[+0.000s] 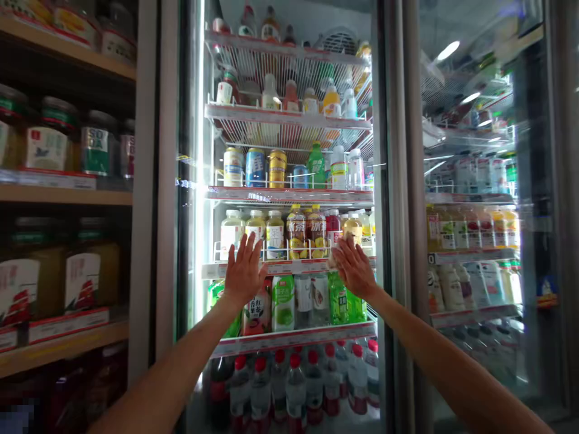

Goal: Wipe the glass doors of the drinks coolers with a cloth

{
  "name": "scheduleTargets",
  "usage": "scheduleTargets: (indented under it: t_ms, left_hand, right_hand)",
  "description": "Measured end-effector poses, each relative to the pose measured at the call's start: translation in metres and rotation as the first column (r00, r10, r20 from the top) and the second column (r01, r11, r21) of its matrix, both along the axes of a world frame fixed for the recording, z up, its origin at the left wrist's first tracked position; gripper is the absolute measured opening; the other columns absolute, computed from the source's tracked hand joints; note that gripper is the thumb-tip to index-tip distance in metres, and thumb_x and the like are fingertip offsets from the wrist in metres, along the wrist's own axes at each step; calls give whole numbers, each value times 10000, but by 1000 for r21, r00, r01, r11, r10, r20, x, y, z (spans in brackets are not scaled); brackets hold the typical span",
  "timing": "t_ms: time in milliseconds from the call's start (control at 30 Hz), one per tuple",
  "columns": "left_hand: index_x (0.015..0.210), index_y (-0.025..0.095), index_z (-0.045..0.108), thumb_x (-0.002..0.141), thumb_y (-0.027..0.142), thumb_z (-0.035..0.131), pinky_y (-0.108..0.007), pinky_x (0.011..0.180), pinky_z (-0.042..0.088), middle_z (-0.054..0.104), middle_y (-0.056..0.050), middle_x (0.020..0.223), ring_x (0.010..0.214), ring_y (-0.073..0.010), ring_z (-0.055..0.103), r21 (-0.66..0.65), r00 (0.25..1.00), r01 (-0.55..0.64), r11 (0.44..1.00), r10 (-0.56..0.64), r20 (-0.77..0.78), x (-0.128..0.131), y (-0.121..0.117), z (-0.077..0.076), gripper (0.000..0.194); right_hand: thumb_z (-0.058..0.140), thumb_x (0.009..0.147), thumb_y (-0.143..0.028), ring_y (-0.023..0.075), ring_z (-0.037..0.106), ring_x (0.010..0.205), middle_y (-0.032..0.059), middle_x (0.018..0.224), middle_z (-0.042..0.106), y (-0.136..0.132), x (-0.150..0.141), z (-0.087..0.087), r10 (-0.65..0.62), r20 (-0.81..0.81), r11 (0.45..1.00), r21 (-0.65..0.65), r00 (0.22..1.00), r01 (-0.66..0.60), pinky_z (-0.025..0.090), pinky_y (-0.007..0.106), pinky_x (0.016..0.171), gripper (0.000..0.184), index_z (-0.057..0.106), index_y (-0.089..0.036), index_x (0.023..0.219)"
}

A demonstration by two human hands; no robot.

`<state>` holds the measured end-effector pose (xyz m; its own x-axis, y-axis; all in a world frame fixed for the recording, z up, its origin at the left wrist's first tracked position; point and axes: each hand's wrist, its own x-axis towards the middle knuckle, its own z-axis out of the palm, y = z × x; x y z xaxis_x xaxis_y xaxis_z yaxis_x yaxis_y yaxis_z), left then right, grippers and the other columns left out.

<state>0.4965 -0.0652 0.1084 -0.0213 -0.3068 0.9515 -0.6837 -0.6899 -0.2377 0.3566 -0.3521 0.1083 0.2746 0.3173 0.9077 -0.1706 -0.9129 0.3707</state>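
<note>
My left hand point(245, 271) is raised with its fingers spread and holds nothing. It lies flat against, or just in front of, the glass door of a lit drinks cooler. Level with it on the right, my right hand point(355, 268) presses a pale crumpled cloth point(333, 263) to the glass; most of the cloth is hidden under the fingers. Behind the glass, between my hands, are two iced tea bottles point(297, 232) with yellow caps. Green and white drink cartons point(283, 304) stand on the shelf below my hands.
A metal door frame point(398, 181) runs down the right side, with another glass-fronted cooler section beyond it. On the left, wooden shelves point(67, 194) hold large jars. Cans point(277, 169) and bottles fill the upper racks, and red-capped water bottles point(296, 392) stand at the bottom.
</note>
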Motion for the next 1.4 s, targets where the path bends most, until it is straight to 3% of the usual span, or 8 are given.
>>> scheduleTargets:
  t_ms: [200, 400, 467, 700, 933, 1133, 1300, 1400]
  left_hand:
    - [1400, 163, 219, 863, 320, 419, -457, 1108, 119, 260, -117, 1453, 1371, -227, 149, 3, 999, 40, 999, -40, 27, -6, -9, 4, 594]
    - [1398, 163, 222, 854, 326, 431, -470, 1106, 110, 282, -125, 1444, 1368, -230, 154, 17, 998, 64, 998, -64, 15, -9, -14, -14, 604]
    - [1398, 167, 220, 854, 322, 430, -476, 1107, 99, 291, -123, 1440, 1366, -231, 164, 29, 997, 72, 997, -73, 18, -10, -16, -14, 603]
    - [1402, 166, 207, 852, 308, 422, -472, 1113, 91, 245, -116, 1459, 1370, -229, 149, -9, 998, 68, 998, -68, -5, -10, -18, 4, 608]
    - [1396, 166, 226, 862, 332, 416, -467, 1116, 84, 270, -117, 1451, 1369, -227, 157, 31, 999, 41, 999, -42, 16, -6, -10, -1, 591]
    - [1392, 158, 239, 858, 329, 413, -478, 1114, 80, 255, -122, 1456, 1370, -236, 154, -15, 1000, -13, 1000, 13, -16, 3, 9, 8, 587]
    - [1390, 152, 243, 858, 323, 409, -483, 1110, 89, 249, -126, 1457, 1372, -238, 145, -16, 999, -31, 999, 31, -40, 4, 16, 8, 583]
    - [1387, 158, 252, 863, 329, 399, -489, 1106, 97, 252, -125, 1457, 1370, -241, 157, -10, 998, -40, 999, 40, -52, 5, 26, 7, 570]
  right_hand:
    - [357, 870, -238, 280, 189, 1360, 142, 1437, 305, -28, -1, 47, -115, 313, 938, 348, 943, -1, 294, 525, 1028, 480, 347, -184, 1347]
    - [363, 871, -239, 270, 207, 1353, 127, 1470, 230, -46, -12, -45, -100, 305, 942, 337, 947, -9, 327, 553, 998, 558, 204, -227, 1406]
    - [382, 866, -238, 270, 216, 1350, 125, 1470, 232, -52, -18, -56, -104, 278, 950, 312, 955, 12, 340, 548, 994, 561, 214, -230, 1401]
    - [344, 879, -256, 294, 202, 1352, 167, 1456, 244, -47, -3, 45, -103, 399, 935, 352, 911, -48, 291, 565, 1022, 520, 263, -170, 1386]
    - [425, 836, -225, 257, 150, 1373, 65, 1460, 282, 27, 17, 11, 93, -45, 995, -42, 995, -95, 260, 510, 1068, 592, 240, -260, 1398]
    - [366, 849, -216, 337, 111, 1368, 134, 1475, 206, 27, 36, 62, -10, 452, 912, 370, 892, -177, 251, 625, 1011, 556, 259, -175, 1393]
    - [456, 817, -222, 255, 75, 1385, 44, 1472, 255, 84, 51, 18, 184, -80, 973, -125, 980, -193, 245, 498, 1089, 611, 254, -253, 1394]
    - [461, 815, -231, 249, 131, 1378, 35, 1458, 290, 88, 49, 24, 177, -175, 954, -210, 969, -212, 249, 499, 1086, 613, 255, -265, 1391]
